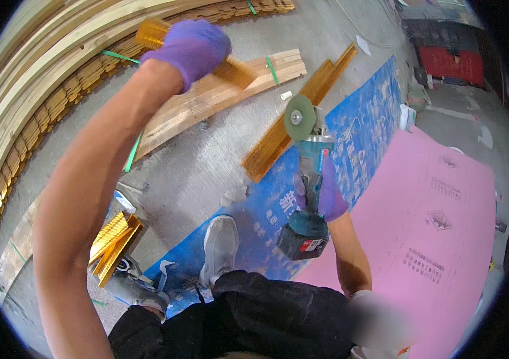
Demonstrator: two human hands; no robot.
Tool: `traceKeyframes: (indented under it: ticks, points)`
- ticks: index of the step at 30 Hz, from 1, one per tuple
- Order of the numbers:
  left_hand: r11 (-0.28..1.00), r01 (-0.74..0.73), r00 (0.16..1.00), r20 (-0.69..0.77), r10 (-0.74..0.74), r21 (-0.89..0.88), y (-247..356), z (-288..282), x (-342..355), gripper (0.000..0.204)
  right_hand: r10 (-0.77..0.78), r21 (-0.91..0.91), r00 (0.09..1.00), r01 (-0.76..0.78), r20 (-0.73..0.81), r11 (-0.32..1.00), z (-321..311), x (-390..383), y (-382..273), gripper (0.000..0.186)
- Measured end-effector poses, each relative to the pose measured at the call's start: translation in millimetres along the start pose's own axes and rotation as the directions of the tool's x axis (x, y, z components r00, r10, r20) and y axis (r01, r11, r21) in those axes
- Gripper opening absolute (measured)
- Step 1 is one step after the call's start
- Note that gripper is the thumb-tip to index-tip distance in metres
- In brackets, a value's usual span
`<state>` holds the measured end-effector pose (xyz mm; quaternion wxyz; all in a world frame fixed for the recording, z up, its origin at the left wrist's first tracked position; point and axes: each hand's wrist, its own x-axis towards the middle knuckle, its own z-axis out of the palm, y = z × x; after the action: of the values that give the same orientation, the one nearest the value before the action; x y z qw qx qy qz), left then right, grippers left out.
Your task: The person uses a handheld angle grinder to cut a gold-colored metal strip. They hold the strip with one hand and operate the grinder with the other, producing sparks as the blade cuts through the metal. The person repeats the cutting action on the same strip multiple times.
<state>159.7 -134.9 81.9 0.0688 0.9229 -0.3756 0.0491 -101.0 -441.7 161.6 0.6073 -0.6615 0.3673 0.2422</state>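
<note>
My left hand, in a purple glove, is closed around a short gold ribbed strip. The strip's ends show on either side of my fist, slightly blurred, above a bundle of pale timber. A cordless angle grinder with a teal body and a black battery is gripped in my gloved right hand. Its round green disc faces up toward me, over long gold strips that lie on the floor. Whether the disc is spinning, I cannot tell.
Banded pale timber and long stacked gold strips fill the left side. Blue printed sheeting and a pink sheet cover floor to the right. Short gold offcuts lie near my feet, and a small white cylinder near the timber.
</note>
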Motion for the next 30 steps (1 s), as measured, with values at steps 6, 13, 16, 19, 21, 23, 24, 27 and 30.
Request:
traceKeyframes:
  ticks: [6,13,16,19,21,23,24,27,30]
  points:
    - [0.997,-0.077,0.974,0.212,0.081,-0.024,6,41,2,0.016,-0.010,0.000,0.999,0.010,0.033,1.000,11,5,-5,0.075]
    - [0.999,0.012,0.944,-0.331,0.002,0.041,10,72,-35,0.024,0.039,-0.019,0.999,-0.039,-0.020,0.999,19,8,-7,0.078]
    - [0.868,0.417,0.851,-0.219,-0.476,-0.268,35,72,-81,0.036,-0.030,-0.064,0.992,0.038,0.124,0.997,13,13,-6,0.073]
    - [0.486,0.659,0.643,0.096,-0.760,-0.574,43,74,-98,0.045,0.019,-0.023,0.994,-0.017,0.109,1.000,22,15,-10,0.072]
    - [0.329,0.741,0.554,0.255,-0.793,-0.586,33,66,-78,0.056,-0.002,-0.078,0.997,0.008,0.075,0.997,28,16,-10,0.075]
    - [0.213,0.718,0.551,0.355,-0.755,-0.662,25,64,-62,0.056,-0.007,-0.106,0.997,0.014,0.071,0.994,32,16,-11,0.077]
    - [0.123,0.706,0.544,0.423,-0.724,-0.698,27,52,-55,0.047,0.002,-0.107,0.996,0.007,0.085,0.994,32,16,-12,0.077]
    - [-0.089,0.565,0.534,0.446,-0.719,-0.820,17,87,-48,0.039,0.053,-0.069,0.994,-0.046,0.092,0.997,31,22,-10,0.076]
    - [-0.142,0.526,0.583,0.477,-0.657,-0.838,11,84,-46,0.033,0.061,-0.076,0.989,-0.050,0.137,0.996,26,25,-7,0.072]
